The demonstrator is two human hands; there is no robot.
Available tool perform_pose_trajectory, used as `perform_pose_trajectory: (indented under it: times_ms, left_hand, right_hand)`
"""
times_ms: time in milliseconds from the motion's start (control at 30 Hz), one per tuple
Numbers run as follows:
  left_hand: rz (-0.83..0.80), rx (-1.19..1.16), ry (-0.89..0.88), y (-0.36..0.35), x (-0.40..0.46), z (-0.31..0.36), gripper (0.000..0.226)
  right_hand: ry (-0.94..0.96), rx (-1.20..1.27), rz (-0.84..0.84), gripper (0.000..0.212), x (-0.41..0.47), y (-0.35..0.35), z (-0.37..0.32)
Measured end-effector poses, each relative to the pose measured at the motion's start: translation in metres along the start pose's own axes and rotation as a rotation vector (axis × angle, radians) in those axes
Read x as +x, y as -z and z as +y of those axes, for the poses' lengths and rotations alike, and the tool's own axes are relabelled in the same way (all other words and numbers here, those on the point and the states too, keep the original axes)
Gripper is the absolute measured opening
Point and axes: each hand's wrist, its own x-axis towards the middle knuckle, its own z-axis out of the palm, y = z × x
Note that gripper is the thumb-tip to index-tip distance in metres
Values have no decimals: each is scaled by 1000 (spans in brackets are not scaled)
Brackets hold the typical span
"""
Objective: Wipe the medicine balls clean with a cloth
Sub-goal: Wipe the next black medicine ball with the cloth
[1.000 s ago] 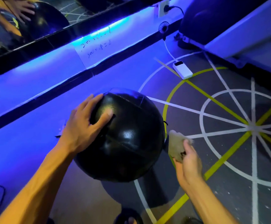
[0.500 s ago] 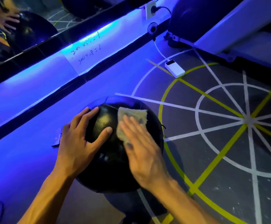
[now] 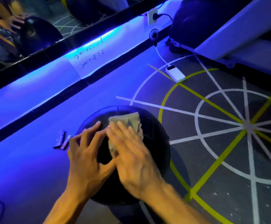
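Note:
A big black medicine ball (image 3: 154, 135) rests on the gym floor in front of me. My left hand (image 3: 89, 152) lies spread on its left side, steadying it. My right hand (image 3: 134, 156) lies flat on a pale cloth (image 3: 128, 122) and presses it onto the top of the ball; the hand is blurred by motion. The cloth sticks out past my fingertips toward the far side of the ball. Much of the ball is hidden under both hands.
A white power bank (image 3: 175, 73) with a cable lies on the floor beyond the ball, near a small fan (image 3: 154, 35) and a wall socket (image 3: 152, 17). Small dark objects (image 3: 62, 140) lie left of the ball. A mirror (image 3: 34, 26) runs along the blue-lit wall. Gym equipment (image 3: 228, 29) stands at the back right.
My right hand came from beside the ball onto its top with the cloth and has slid slightly across it. My left hand has stayed on the ball's left side.

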Motion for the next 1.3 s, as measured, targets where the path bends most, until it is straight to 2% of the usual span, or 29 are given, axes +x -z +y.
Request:
perform_pose_trajectory:
  times_ms: [33,100,167,267,333,400,467,567,600,633,700,867,933,1033,1100,1167,1300]
  left_hand:
    - [13,11,-33,1,-4,0,67]
    - [54,37,-95,5,-12,3,58]
    - [85,47,-148,10,-16,5,46]
    - [93,15,-211,15,-17,4,40]
    - [72,-57,-222,17,-13,5,40]
    - [4,-145,-191,21,-9,3,43]
    - [-46,-223,-58,27,-5,-8,52]
    - [-65,-456,435,33,6,-38,75]
    - [-114,-518,564,30,9,-49,83]
    - [-178,-566,620,26,11,-58,91]
    - [-248,-649,644,15,12,-71,101]
    - [-186,-717,596,10,15,-72,96]
    - [-126,-776,552,14,15,-67,94]
    - [15,-863,487,24,21,-62,79]
    - [111,-913,489,30,27,-63,66]
    - [166,-904,500,26,33,-69,64]
    - [23,-743,505,-1,29,-71,73]
  right_hand:
    - [48,-32,-22,51,-7,2,1]
    - [58,-37,39,47,-22,14,12]
    - [-39,35,153,45,-34,28,28]
    - [-467,135,240,44,-43,50,50]
    - [-766,97,266,39,-52,63,77]
    - [-948,194,224,31,-60,69,103]
    - [-1019,369,171,33,-66,63,112]
    - [-1141,515,232,31,-69,46,115]
    - [-1208,547,278,29,-67,43,116]
    - [-1251,576,309,28,-64,42,115]
    - [-1264,643,342,28,-54,43,110]
    - [-1158,675,458,27,-37,42,99]
    - [-1092,668,491,24,-30,45,98]
    - [-896,596,475,33,-19,54,95]
    - [-776,552,456,39,-13,59,93]
    - [-720,521,437,42,-9,59,94]
    - [-788,488,310,47,-24,37,104]
